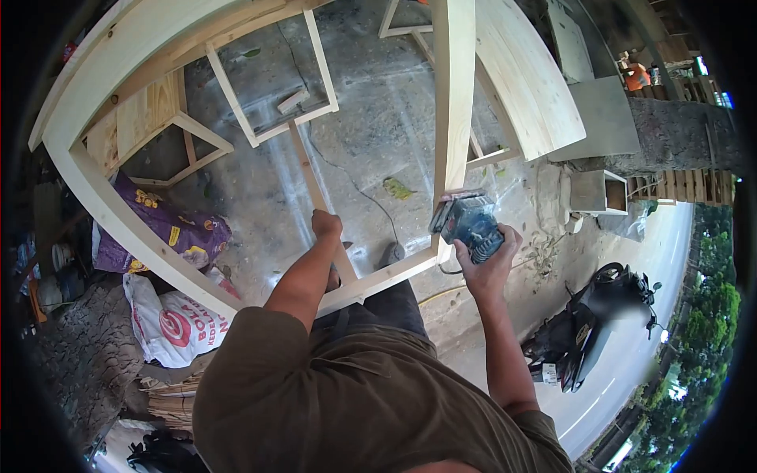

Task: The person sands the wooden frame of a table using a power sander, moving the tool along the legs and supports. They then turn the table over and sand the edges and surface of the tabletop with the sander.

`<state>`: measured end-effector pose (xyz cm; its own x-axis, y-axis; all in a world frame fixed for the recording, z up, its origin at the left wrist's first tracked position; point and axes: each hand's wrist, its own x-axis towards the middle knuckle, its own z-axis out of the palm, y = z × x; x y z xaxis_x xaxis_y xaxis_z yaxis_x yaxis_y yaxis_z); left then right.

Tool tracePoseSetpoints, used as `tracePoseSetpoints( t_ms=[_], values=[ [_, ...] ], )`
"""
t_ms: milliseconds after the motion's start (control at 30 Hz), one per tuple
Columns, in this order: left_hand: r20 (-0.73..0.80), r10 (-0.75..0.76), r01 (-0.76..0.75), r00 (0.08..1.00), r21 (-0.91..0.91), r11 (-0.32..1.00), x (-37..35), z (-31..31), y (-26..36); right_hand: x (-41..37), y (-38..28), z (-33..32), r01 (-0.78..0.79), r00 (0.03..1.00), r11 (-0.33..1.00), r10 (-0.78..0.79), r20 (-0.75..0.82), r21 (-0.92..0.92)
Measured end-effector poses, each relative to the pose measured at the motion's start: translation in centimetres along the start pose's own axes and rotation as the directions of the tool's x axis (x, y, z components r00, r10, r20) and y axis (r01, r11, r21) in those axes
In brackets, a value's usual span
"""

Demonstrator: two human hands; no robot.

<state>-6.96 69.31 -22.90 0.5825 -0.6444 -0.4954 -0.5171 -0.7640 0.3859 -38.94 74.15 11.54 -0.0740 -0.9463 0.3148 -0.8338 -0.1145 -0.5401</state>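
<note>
My right hand is wrapped around a dusty blue-black electric sander. The sander's flat pad rests against the lower end of a pale wooden beam, close to the corner where it meets the front rail. With its fingers closed, my left hand grips a narrow wooden slat that runs from the front rail to the middle of the frame. Its fingertips are partly hidden. Around both hands stands the large unpainted wooden frame, with a curved rail on the left.
A cord trails over the concrete floor, near a dry leaf. A purple sack and a white sack lie at left. On the right are a parked motorcycle, a wooden box and a wide curved panel.
</note>
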Motion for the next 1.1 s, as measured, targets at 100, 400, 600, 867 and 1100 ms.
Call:
tracePoseSetpoints(
  t_ms=[100,400,600,867,1100],
  values=[
    [-0.031,0.12,-0.117,0.992,0.068,0.991,-2.4,-0.4,-1.5,-1.9,1.4,0.4,0.01,1.0,1.0,-0.009,-0.005,0.02],
    [0.247,-0.097,0.011,0.964,0.327,0.945,-20.2,-4.2,-0.6,5.1,2.3,-2.0,0.224,0.966,0.961,-0.198,-0.166,0.159],
    [0.068,0.073,-0.092,0.995,0.33,0.94,-22.6,-4.3,0.0,17.9,-4.4,-6.6,0.383,0.913,0.911,-0.348,-0.214,0.154],
    [0.636,0.497,-0.716,0.59,0.127,0.687,-24.7,-5.7,2.5,27.0,-13.1,-8.6,0.367,0.898,0.926,-0.327,-0.294,0.09],
    [0.67,0.582,-0.731,0.461,-0.085,0.677,-23.8,0.6,8.9,26.4,-14.4,-8.5,0.344,0.924,0.939,-0.339,-0.179,0.001]
  ],
)
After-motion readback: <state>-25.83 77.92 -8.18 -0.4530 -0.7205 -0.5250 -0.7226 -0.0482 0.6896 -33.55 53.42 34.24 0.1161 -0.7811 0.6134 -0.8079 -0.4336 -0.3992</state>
